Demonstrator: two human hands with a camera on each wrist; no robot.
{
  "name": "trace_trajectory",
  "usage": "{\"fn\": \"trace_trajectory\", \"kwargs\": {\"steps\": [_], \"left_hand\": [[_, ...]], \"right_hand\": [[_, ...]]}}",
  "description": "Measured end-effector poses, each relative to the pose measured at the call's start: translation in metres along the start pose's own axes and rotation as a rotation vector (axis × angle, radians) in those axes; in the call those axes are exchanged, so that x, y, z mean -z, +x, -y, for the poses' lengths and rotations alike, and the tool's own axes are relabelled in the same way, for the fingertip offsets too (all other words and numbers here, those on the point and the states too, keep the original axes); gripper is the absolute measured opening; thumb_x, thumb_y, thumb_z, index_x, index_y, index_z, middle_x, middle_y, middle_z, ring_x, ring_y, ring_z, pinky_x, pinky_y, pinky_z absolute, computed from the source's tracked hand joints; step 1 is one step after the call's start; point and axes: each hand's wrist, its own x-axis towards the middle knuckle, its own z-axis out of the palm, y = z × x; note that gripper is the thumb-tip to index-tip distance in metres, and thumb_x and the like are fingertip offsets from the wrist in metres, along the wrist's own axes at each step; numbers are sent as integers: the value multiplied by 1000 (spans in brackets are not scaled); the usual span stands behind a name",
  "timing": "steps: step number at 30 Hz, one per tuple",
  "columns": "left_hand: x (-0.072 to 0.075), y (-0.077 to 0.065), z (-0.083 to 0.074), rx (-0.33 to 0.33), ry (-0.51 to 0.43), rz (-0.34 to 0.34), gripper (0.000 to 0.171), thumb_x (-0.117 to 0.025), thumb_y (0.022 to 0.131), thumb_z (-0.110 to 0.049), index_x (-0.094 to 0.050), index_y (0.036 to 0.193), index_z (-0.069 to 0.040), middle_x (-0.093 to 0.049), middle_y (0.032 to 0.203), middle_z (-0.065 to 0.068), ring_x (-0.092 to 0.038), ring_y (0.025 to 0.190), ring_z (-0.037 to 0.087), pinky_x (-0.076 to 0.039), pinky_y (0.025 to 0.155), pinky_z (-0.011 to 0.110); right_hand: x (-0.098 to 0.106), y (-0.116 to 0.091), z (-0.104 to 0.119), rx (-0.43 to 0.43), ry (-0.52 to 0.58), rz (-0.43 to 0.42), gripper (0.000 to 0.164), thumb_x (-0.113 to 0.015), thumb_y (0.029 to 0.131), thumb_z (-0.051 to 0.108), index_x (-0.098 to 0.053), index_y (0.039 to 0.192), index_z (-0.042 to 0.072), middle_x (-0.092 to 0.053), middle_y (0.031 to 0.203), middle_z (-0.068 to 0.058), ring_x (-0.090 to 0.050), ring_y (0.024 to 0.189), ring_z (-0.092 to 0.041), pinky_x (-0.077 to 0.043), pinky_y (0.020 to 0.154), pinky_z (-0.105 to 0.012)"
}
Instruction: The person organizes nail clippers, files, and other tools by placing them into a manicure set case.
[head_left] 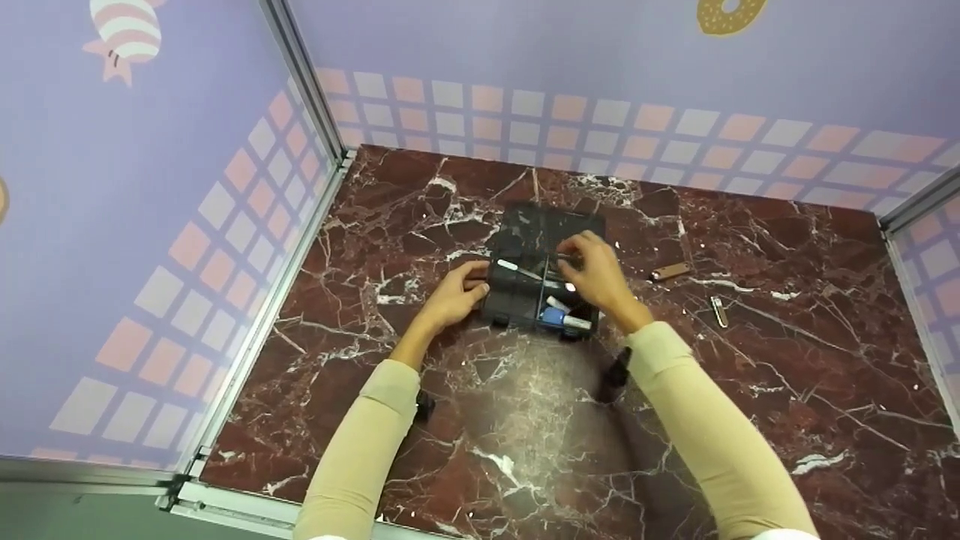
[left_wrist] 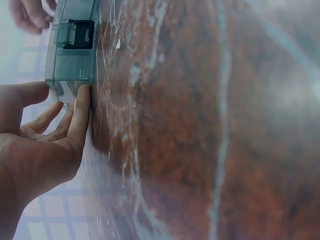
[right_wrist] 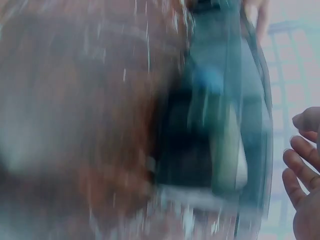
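A dark see-through plastic case point(head_left: 510, 300) lies with its lid point(head_left: 551, 225) raised at the back. In its right part sit a blue bottle with a pale cap point(head_left: 555, 316) and small white items. A thin rod with a white end point(head_left: 508, 265) lies across the divider. My left hand point(head_left: 454, 296) touches the case's left side, its fingertips point(left_wrist: 83, 92) against the wall in the left wrist view. Over the case's right part hovers my right hand point(head_left: 596, 274), its fingers point(right_wrist: 297, 162) loosely bent and apart, with nothing seen between them. The right wrist view is blurred.
To the right of the case lie a brown, narrow tool point(head_left: 671, 271) and silver nail clippers point(head_left: 718, 311). The marbled red tabletop point(head_left: 787, 390) is bordered by patterned panels point(head_left: 600, 45) at the back and sides, with metal rails point(head_left: 307, 82) at the corners.
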Motion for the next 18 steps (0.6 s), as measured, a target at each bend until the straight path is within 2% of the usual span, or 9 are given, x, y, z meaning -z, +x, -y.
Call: {"fn": "trace_trajectory", "kwargs": {"steps": [8,14,18], "left_hand": [[0,1,0,-9,-14,17,51,-55,107,0,-43,157,3,-53,151,25,-58,135,37,-59,100,43],[0,1,-1,-7,-15,2,51,-56,106,1,-45,156,3,-55,149,25,-60,133,36,-60,99,43],[-1,2,-1,2,-16,-3,51,-57,106,2,-46,156,2,-55,149,24,-61,133,36,-60,99,43]], "right_hand": [[45,-22,-44,-63,-65,-33,29,-79,90,2,-71,116,-8,-67,111,-23,-63,103,-41,-51,98,-56],[69,-41,-79,-128,-101,-77,32,-79,89,2,-70,119,-9,-67,114,-25,-63,106,-45,-48,100,-59],[82,-53,-97,-163,-99,-95,32,-78,88,-1,-70,118,-10,-65,112,-27,-66,102,-47,-51,98,-59]]}}
